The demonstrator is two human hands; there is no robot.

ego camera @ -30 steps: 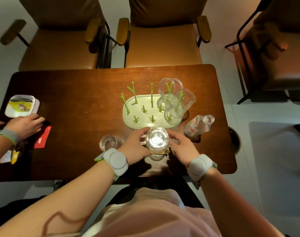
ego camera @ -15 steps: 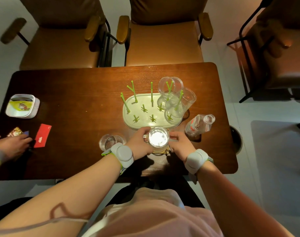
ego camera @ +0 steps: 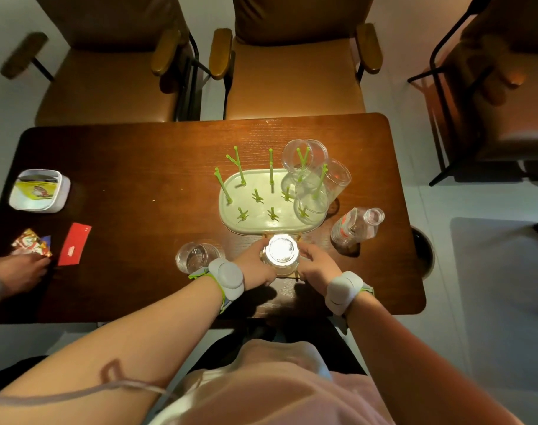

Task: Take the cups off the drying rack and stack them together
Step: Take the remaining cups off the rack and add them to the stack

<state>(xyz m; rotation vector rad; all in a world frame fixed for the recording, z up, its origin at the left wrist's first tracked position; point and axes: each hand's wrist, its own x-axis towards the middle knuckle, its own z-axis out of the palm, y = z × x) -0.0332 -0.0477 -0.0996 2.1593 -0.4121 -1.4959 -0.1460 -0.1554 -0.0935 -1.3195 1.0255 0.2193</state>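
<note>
Our left hand (ego camera: 255, 263) and right hand (ego camera: 315, 262) close around the upright stack of cups (ego camera: 281, 253), just in front of the drying rack (ego camera: 231, 207). Remaining cups (ego camera: 313, 179) hang on the rack's far-right pegs, nearer our right hand.

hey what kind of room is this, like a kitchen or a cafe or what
Probably a cafe or lounge seating area, not a kitchen. A dark wooden table is ringed by padded brown armchairs; no sink or counter shows. The cup drying rack sits on the tabletop, where both hands hold a clear cup.
</note>
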